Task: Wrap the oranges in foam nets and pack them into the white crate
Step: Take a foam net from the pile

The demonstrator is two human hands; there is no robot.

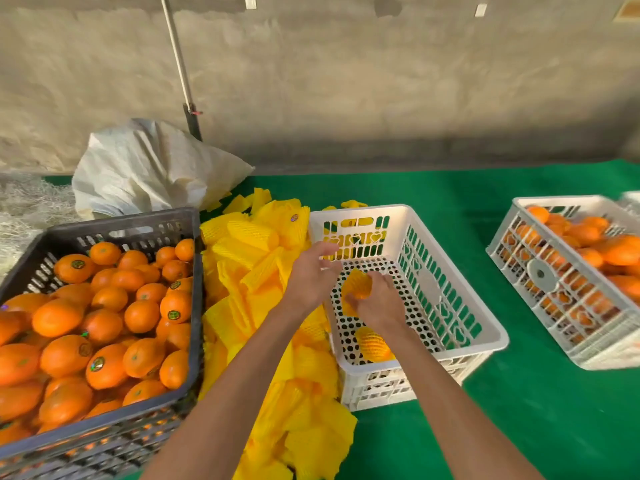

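A white crate stands on the green table in the middle. Inside it my right hand grips an orange wrapped in a yellow foam net, low above the perforated floor. A second wrapped orange lies on the crate floor near the front wall. My left hand hovers over the crate's left rim with loosely spread fingers and holds nothing. A heap of yellow foam nets lies between the white crate and a dark crate full of bare oranges at the left.
Another white crate filled with oranges stands at the right. A crumpled white sack and a leaning pole are at the back left against the wall. Green table cover shows in front and to the right.
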